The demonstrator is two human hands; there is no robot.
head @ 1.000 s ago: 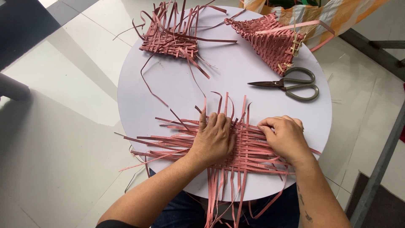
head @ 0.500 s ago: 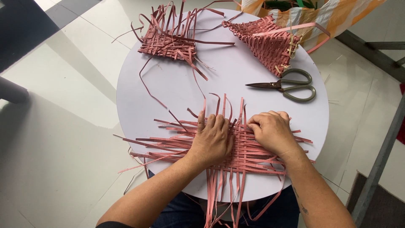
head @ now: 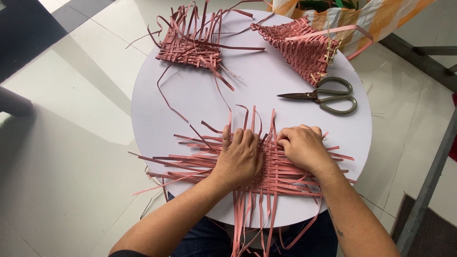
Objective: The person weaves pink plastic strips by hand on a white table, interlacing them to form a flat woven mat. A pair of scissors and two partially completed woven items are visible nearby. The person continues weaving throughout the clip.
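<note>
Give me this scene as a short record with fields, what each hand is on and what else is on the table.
Surface: round white table
Left hand: pressed flat on the woven strip mat
Right hand: fingers curled on the mat's far edge
Mat: pink strips, loose ends on all sides
Far left: smaller unfinished weave
Far right: cone-shaped woven piece
Tool: scissors, untouched, near the cone

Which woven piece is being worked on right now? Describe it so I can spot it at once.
On the round white table, look to the near edge, by the person. The flat pink strip mat lies there under the left hand and right hand. Unlike the two far woven pieces, it lies spread flat with loose strips hanging over the table's edge.
</note>
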